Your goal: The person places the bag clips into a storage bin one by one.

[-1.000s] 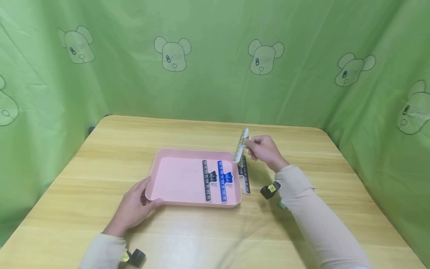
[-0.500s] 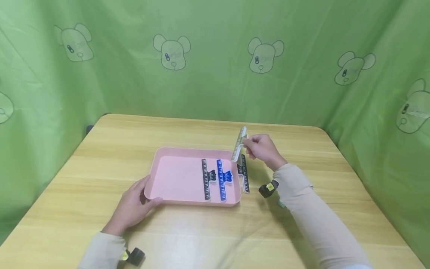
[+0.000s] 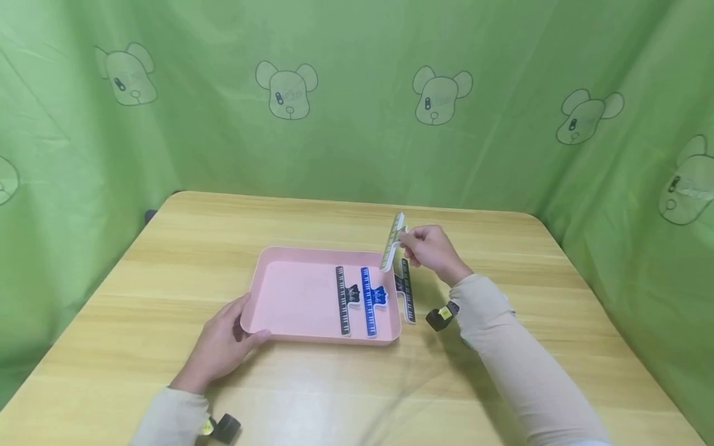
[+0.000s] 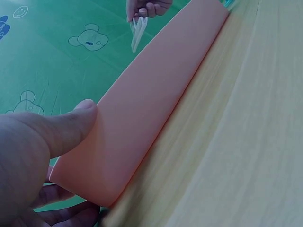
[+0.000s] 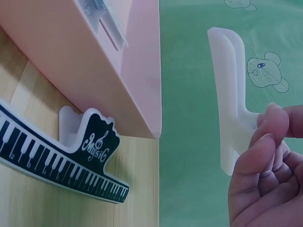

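My right hand (image 3: 432,251) pinches a sheet-music clip (image 3: 393,241) by its handle, white with a gold keyboard print, and holds it up over the tray's far right corner. In the right wrist view, thumb and fingertips grip that clip, seen from its white edge. My left hand (image 3: 223,337) holds the near left corner of the pink tray (image 3: 312,337), thumb at the rim and fingers around the side. Inside the tray lie a black clip (image 3: 343,303) and a blue clip (image 3: 369,303). Another black clip (image 5: 102,146), marked "Music", rests on the table against the tray's right wall.
A wood-grain table (image 3: 312,396) bears the tray. Green curtains (image 3: 357,161) with bear-head prints hang behind and at both sides. A small teal object (image 4: 229,4) shows past the tray's far end in the left wrist view.
My right hand has shifted a little to the left with the gold-and-white clip, bringing it over the tray's right rim. My left hand stays on the tray corner.
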### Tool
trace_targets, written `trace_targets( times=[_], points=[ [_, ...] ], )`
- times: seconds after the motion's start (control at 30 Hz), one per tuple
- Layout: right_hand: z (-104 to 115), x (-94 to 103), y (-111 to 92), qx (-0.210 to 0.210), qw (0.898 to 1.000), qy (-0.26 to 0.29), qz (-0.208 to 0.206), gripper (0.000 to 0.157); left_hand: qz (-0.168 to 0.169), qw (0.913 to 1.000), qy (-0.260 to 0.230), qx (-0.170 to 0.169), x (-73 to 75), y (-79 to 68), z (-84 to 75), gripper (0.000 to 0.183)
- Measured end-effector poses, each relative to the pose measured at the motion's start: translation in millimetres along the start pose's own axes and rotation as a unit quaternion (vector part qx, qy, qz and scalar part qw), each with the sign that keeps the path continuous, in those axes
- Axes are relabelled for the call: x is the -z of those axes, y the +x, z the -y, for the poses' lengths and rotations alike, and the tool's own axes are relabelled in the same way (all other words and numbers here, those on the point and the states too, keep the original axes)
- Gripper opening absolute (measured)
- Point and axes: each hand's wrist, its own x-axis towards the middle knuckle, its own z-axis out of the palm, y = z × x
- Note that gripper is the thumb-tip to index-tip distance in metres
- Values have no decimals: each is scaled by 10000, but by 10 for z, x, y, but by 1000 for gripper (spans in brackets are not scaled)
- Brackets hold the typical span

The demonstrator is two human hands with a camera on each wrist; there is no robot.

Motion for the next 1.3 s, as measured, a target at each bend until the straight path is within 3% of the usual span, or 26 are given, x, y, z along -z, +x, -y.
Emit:
trace_targets(
  times=[1.3],
  points=[
    [5,-95,-32,107,9998,-23,161,28,-26,9999,92,-89,-9,-10,40,84]
  ],
)
